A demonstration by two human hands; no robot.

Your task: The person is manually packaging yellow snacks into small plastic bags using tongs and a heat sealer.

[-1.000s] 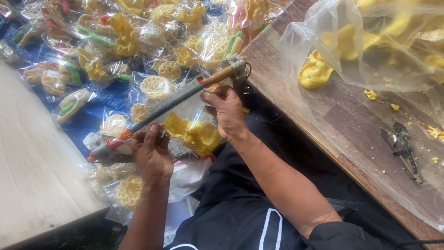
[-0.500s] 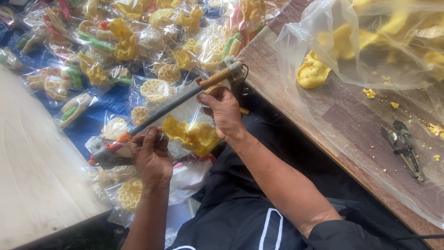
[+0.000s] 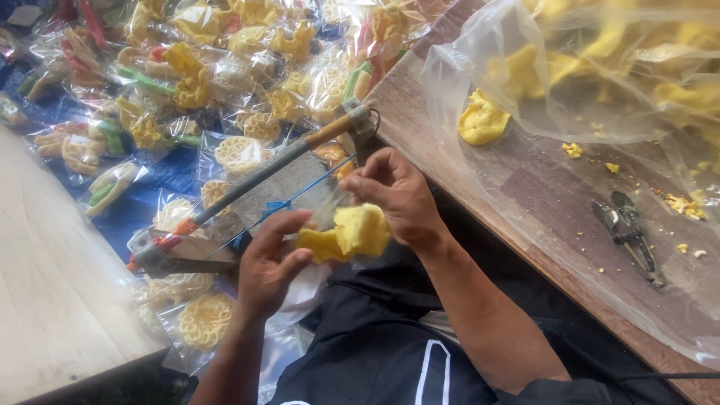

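Both hands grip one small clear plastic packet of yellow crackers (image 3: pixel 346 234): the left hand (image 3: pixel 268 264) is closed around its lower left end, with the thumb on top, and the right hand (image 3: pixel 397 196) pinches its upper edge between bent fingers. The packet hangs in the air between the two hands, above the person's dark clothing and free from any surface.

Just above and to the left of the grip lies the bag sealer (image 3: pixel 251 184), a long bar with a wooden handle at the far end and a metal base at the near end. Its arm stands a little raised, and a thin blue string (image 3: pixel 289 201) runs along under it. The packet is near the sealer but does not touch it.

To do this step well, I think the open mouth of the packet should be kept flat and tight between the two hands, with the crackers pushed down away from the edge, so no crumb stays in the seam. The fingers should keep apart from the bar, which is probably hot.

Beyond the sealer many filled packets (image 3: pixel 225 90) lie on blue sheeting. To the right of the grip is a wooden table (image 3: pixel 525 187) with a big plastic bag of yellow crackers (image 3: pixel 600 67), crumbs, and a small metal tool (image 3: pixel 628 232).
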